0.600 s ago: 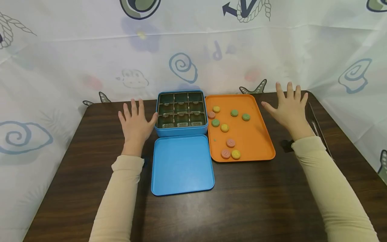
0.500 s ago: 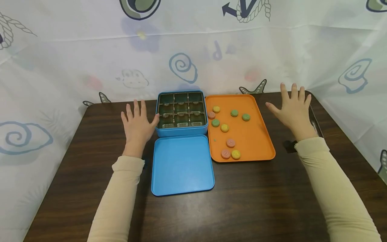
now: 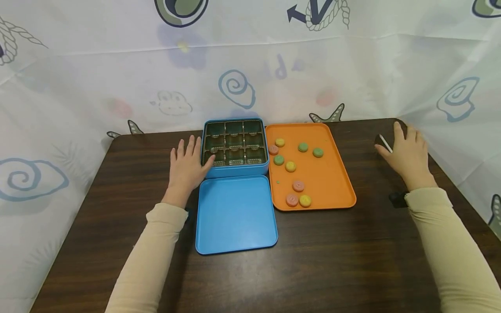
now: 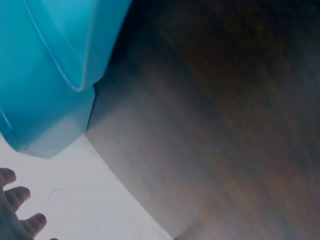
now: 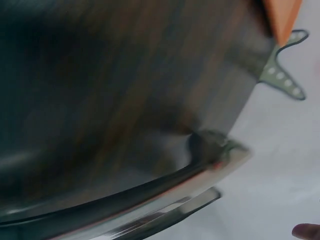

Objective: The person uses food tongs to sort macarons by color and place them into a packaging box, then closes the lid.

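Left hand (image 3: pixel 187 172), fingers spread and released, is beside the smooth blue box (image 3: pixel 238 171); right hand (image 3: pixel 411 158), fingers loose, is near a slim, glossy object (image 3: pixel 385 143).

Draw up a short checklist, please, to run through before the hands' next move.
1. Blue box uncovered: ok.
2. Blue lid off: ok, flat in front of the box.
3. Nine round pieces on the orange tray: ok.
4. Left hand touching the box: cannot tell, thumb overlapping its rim in view.
5. Right hand over the tray: not ok, off to its right.
6. Right hand touching the dark, pale-edged item: cannot tell.
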{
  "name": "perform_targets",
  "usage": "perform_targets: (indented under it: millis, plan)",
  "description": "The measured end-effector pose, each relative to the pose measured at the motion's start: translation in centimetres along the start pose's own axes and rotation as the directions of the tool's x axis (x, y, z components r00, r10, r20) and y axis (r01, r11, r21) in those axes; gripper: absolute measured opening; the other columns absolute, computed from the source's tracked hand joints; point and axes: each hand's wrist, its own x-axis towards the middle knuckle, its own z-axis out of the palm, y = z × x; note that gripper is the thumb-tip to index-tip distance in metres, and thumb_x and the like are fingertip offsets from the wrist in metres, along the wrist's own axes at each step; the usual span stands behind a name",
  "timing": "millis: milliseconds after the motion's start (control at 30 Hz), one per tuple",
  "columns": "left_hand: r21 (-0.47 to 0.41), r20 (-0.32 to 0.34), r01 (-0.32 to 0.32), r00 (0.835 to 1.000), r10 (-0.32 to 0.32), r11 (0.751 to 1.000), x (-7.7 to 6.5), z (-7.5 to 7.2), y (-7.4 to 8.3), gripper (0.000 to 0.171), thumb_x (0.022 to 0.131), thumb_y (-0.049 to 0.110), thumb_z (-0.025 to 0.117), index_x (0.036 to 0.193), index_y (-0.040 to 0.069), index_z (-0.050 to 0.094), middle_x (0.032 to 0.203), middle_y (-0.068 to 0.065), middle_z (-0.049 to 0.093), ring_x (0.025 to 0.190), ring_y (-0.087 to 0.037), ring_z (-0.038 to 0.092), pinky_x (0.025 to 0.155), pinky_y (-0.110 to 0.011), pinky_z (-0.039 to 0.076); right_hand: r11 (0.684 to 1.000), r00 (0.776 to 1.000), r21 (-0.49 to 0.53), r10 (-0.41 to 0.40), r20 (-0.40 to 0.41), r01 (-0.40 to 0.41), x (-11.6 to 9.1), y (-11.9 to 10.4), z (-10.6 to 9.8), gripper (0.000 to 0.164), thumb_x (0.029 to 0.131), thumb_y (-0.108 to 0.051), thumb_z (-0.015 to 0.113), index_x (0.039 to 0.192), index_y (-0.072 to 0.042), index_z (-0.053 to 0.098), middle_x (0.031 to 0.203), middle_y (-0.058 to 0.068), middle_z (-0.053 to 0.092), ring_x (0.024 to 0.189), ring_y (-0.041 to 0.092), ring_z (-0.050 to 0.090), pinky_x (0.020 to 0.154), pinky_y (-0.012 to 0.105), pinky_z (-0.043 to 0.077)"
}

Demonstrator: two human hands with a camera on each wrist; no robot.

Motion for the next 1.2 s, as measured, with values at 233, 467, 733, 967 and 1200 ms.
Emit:
perform_targets:
  millis: [233,467,733,967,1200]
  plan:
    - [-0.018,0.037,-0.031,0.999,0.032,0.999,0.1,1.0,0.1,0.078,0.098,0.055,0.031,0.153,0.007,0.006,0.161,-0.014,0.007,0.147,-0.040,0.005,0.116,-0.058,0.007,0.999,1.000,-0.034,0.004,-0.012,-0.004,-0.8,3.3,0.9,0.082,0.094,-0.038,0.055,0.147,0.009,0.013,0.138,0.047,0.019,0.123,0.063,0.022,0.103,0.068,0.020]
    - [-0.029,0.077,-0.033,0.996,0.035,0.999,0.3,1.5,0.0,0.080,0.097,0.057,0.031,0.153,0.008,0.002,0.161,-0.013,0.004,0.147,-0.039,0.005,0.116,-0.059,0.007,0.998,0.999,-0.059,0.027,0.040,-0.025,-1.9,5.3,1.9,0.082,0.093,-0.036,0.058,0.143,0.014,0.016,0.128,0.048,0.025,0.114,0.063,0.026,0.095,0.069,0.026]
    - [-0.016,0.112,-0.060,0.992,0.061,0.998,0.5,1.3,-0.2,0.079,0.098,0.057,0.031,0.154,0.010,0.001,0.161,-0.011,0.002,0.147,-0.038,0.007,0.116,-0.059,0.010,0.995,0.983,-0.040,0.097,0.153,-0.092,-2.3,6.2,2.3,0.089,0.093,-0.042,0.056,0.146,0.011,0.008,0.131,0.048,0.023,0.113,0.065,0.028,0.085,0.071,0.033]
    - [-0.035,0.137,-0.066,0.988,0.070,0.997,0.6,1.3,-0.3,0.079,0.098,0.057,0.031,0.154,0.011,-0.001,0.161,-0.010,0.000,0.147,-0.037,0.007,0.116,-0.059,0.010,0.994,0.979,-0.054,0.101,0.175,-0.092,-2.4,6.6,2.6,0.090,0.088,-0.037,0.064,0.142,0.013,0.014,0.118,0.050,0.033,0.096,0.065,0.043,0.072,0.066,0.040]
    - [-0.041,0.163,-0.057,0.985,0.063,0.998,0.7,1.3,-0.3,0.080,0.097,0.059,0.029,0.154,0.012,-0.004,0.162,-0.008,-0.003,0.148,-0.036,0.007,0.115,-0.059,0.011,0.996,0.982,-0.056,0.081,0.169,-0.073,-2.3,6.7,3.1,0.080,0.086,-0.027,0.065,0.137,0.014,0.019,0.109,0.047,0.042,0.091,0.062,0.049,0.068,0.063,0.041]
